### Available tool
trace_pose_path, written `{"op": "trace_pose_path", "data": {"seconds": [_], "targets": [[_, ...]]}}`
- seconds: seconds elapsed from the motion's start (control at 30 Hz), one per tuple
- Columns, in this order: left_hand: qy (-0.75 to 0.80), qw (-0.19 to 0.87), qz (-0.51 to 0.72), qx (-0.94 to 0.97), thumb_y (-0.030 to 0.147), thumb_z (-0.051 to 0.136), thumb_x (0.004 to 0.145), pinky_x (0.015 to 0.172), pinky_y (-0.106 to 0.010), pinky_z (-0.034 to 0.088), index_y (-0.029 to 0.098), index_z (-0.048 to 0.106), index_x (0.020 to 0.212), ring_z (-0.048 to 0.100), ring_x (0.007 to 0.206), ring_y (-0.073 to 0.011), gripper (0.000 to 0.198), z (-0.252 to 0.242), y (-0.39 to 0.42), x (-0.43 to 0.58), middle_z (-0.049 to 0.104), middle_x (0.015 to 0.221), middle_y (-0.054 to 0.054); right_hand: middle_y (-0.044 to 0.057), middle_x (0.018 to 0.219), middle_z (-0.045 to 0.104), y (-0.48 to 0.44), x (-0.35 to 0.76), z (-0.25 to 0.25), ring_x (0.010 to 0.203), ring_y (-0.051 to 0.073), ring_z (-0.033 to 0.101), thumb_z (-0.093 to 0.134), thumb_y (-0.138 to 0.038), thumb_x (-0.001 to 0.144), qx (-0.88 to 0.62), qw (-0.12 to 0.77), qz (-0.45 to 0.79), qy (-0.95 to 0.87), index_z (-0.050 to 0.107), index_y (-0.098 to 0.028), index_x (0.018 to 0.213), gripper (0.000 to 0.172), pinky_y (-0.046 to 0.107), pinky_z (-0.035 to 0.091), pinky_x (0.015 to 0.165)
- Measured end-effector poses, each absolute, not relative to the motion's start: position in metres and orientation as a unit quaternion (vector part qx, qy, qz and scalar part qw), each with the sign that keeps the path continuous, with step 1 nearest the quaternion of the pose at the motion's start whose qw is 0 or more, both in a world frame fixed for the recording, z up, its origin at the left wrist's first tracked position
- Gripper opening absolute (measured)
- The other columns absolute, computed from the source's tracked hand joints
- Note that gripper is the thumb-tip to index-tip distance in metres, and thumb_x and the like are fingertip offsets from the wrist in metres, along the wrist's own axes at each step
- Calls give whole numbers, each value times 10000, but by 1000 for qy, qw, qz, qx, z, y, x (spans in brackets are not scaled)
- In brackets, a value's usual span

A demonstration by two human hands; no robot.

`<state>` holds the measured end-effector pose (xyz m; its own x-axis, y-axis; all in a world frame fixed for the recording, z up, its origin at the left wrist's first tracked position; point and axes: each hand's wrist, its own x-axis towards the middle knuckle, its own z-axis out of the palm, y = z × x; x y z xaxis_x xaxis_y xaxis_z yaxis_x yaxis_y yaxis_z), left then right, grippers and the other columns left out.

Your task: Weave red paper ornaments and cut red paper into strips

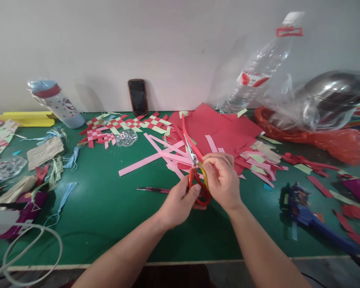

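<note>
My left hand (180,202) is closed around the red handle loops of a pair of scissors (195,158). The metal blades point away from me, over the pile of paper. My right hand (222,178) is closed in a pinch right beside the yellow part of the handle. A narrow red paper strip (189,134) runs along the blades down to its fingertips; the pinched end is hidden. Under the blades lie several pink paper strips (144,162), crossing one another. Red paper sheets (216,126) lie just behind my hands.
A dark pen (153,189) lies left of my hands. Woven paper strips (132,122), a phone (138,97) and a tumbler (58,104) are along the wall. A plastic bottle (258,68) leans back right; a blue glue gun (312,218) lies right. Blue tassels (66,196) lie left.
</note>
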<state>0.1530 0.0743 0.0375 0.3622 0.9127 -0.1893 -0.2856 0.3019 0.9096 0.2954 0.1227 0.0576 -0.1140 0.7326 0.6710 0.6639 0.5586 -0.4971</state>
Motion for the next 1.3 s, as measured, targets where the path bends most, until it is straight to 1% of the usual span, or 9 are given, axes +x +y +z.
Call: {"op": "trace_pose_path", "data": {"seconds": [0.17,0.27,0.4,0.53,0.63,0.77,0.9,1.07,1.3], "targets": [[378,706,444,401,580,606,846,714,-334,604,164,514,1156,616,956,-215,527,41,78,148,560,1039,-83,69,892,625,119,305,62,891,214,560,369,-278,986,-474,508,78,-714,508,-237,793,241,388,458,825],[377,708,444,399,561,623,842,730,-354,602,159,514,1155,617,952,-217,521,42,78,148,567,1051,-87,66,891,639,121,305,57,895,214,559,399,-282,983,-479,502,61,-717,541,-232,817,225,392,456,831],[386,693,438,423,506,618,860,764,-367,591,166,521,1164,603,932,-196,466,38,77,149,568,1041,-68,64,934,677,120,296,49,966,234,551,475,-323,965,-485,433,21,-760,609,-225,872,191,407,427,857],[421,625,408,516,408,525,929,771,-350,560,175,512,1222,628,848,-181,374,35,75,149,627,1003,-68,64,951,678,117,289,49,993,268,531,558,-455,908,-530,350,-52,-770,608,-218,813,260,428,357,839],[463,547,364,595,330,481,943,764,-344,532,172,495,1262,634,766,-178,356,39,74,148,668,933,-59,58,892,657,113,287,54,937,259,522,551,-484,899,-548,318,-72,-770,574,-216,725,320,414,327,803],[451,510,360,638,254,482,921,787,-327,510,179,485,1266,652,857,-210,353,48,72,149,687,1019,-74,40,750,630,110,284,63,832,230,512,496,-440,945,-550,306,-98,-771,552,-212,686,350,399,300,775],[444,513,364,638,239,501,909,853,-343,498,200,464,1312,648,982,-240,406,49,72,150,670,1157,-84,11,620,610,112,285,66,712,193,507,447,-349,985,-521,299,-123,-790,517,-208,663,359,390,286,761],[446,535,360,621,241,530,906,867,-355,495,219,461,1353,645,956,-230,453,43,73,148,689,1088,-60,10,609,572,119,291,64,667,180,497,392,-301,1000,-472,317,-60,-820,466,-222,666,351,344,330,715],[376,601,432,557,279,539,926,877,-323,501,171,585,1142,576,934,-175,246,38,77,148,624,1021,-51,19,720,599,117,300,61,718,186,543,450,-319,978,-477,381,18,-792,508,-226,776,230,321,414,684]]}}
